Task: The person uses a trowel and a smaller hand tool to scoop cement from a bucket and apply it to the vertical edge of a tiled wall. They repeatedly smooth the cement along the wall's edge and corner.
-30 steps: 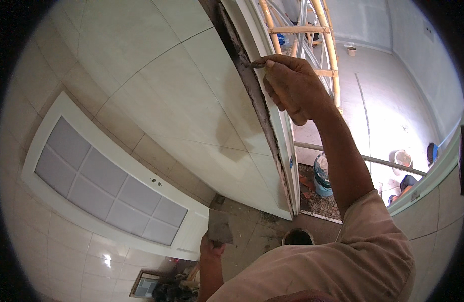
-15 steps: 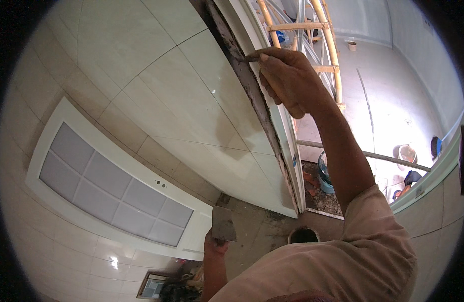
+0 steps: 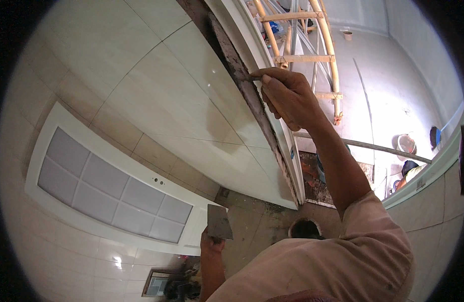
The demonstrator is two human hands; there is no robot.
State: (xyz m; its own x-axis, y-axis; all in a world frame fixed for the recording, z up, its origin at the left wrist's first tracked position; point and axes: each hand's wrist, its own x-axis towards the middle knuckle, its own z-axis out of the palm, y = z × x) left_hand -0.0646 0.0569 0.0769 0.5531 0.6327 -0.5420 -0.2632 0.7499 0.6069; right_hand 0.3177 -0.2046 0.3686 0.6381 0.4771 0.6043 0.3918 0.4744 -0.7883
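My right hand (image 3: 291, 98) is raised at the edge of a doorway, closed round a small trowel (image 3: 276, 106) with a wooden-looking handle. Its dark tip meets the grey mortar (image 3: 249, 93) in the long gap between the tiled wall (image 3: 191, 95) and the white door frame (image 3: 248, 30). Most of the trowel is hidden by the fingers. Lower down, my left hand (image 3: 212, 243) grips a flat grey plate (image 3: 219, 223), which is held up by its lower end. Whatever lies on the plate's face is too indistinct to make out.
A white door with frosted panes (image 3: 106, 183) leans at the left. A dark-filled bucket (image 3: 305, 229) stands on the floor close to my body. Through the doorway are a bamboo ladder (image 3: 334, 60), a pole lying across (image 3: 368, 145) and a pale bucket (image 3: 406, 144).
My right hand has moved a little down along the gap with the trowel. My left hand and the plate have shifted slightly left and up, and the view has moved somewhat.
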